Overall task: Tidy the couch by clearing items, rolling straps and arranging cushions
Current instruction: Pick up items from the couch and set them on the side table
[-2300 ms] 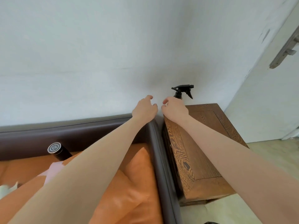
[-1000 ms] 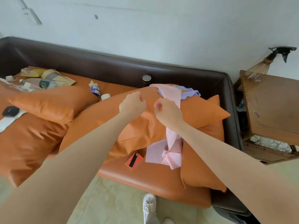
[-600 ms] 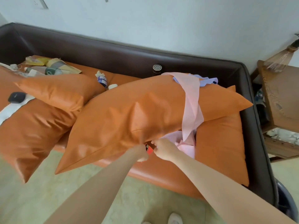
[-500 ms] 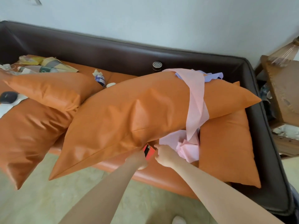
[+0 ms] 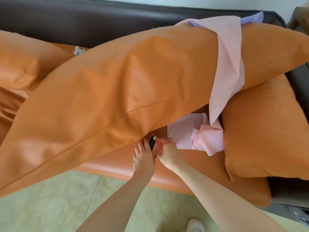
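Observation:
A small red box with a black lighter on it (image 5: 155, 144) lies on the orange couch seat (image 5: 120, 166), just under the lower edge of a big orange cushion (image 5: 130, 84). My left hand (image 5: 143, 159) touches the box's left side with its fingers. My right hand (image 5: 168, 152) pinches the box from the right. A pink strap (image 5: 229, 67) hangs over the big cushion, and its crumpled end (image 5: 203, 137) lies on the seat beside my right hand.
A second orange cushion (image 5: 265, 131) lies at the right and another (image 5: 25, 64) at the far left. The dark brown couch back (image 5: 100, 19) runs along the top. A lilac cloth (image 5: 250, 18) peeks out behind the strap. Pale green floor (image 5: 50, 206) and my white shoe (image 5: 195, 225) are below.
My view has dropped and closed in on the couch. Both hands moved from the cushion top down to the red box at the seat's front edge and now hold it.

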